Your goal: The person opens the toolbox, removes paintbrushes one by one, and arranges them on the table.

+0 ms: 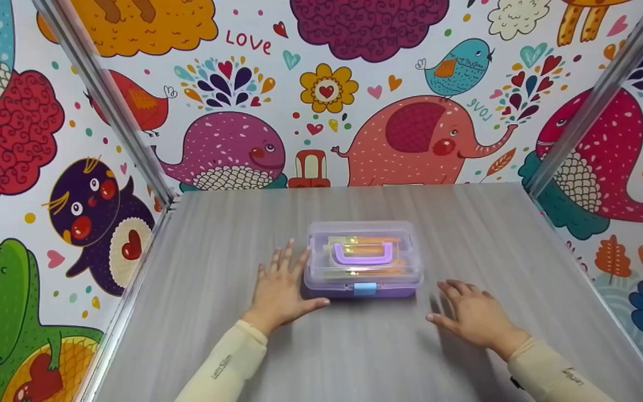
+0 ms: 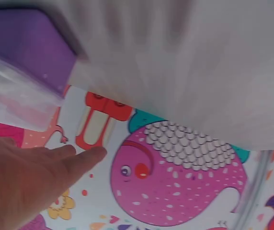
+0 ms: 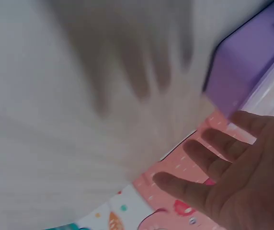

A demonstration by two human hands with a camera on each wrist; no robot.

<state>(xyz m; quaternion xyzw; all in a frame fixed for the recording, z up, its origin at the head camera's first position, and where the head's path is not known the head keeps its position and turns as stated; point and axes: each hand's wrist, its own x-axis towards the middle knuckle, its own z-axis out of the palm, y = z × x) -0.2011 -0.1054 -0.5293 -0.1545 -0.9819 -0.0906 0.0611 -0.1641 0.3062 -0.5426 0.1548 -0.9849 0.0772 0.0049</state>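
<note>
A plastic storage box (image 1: 363, 289) with a purple base and a clear lid sits on the table. On its lid is a purple carry handle (image 1: 363, 260), and a light blue latch (image 1: 364, 288) fastens the front. Orange and yellow stick-like items show dimly through the lid; their kind cannot be made out. My left hand (image 1: 281, 290) is spread just left of the box, thumb toward its front corner; whether it touches is unclear. To the right, apart from the box, my right hand (image 1: 475, 312) hovers with fingers extended, casting a shadow. Neither hand holds anything.
The box stands on a grey wood-grain table (image 1: 232, 223). Walls printed with cartoon animals (image 1: 232, 148) enclose the back and both sides. Metal frame posts (image 1: 115, 106) rise at the back corners, and a metal strip (image 1: 126, 312) runs along the left edge.
</note>
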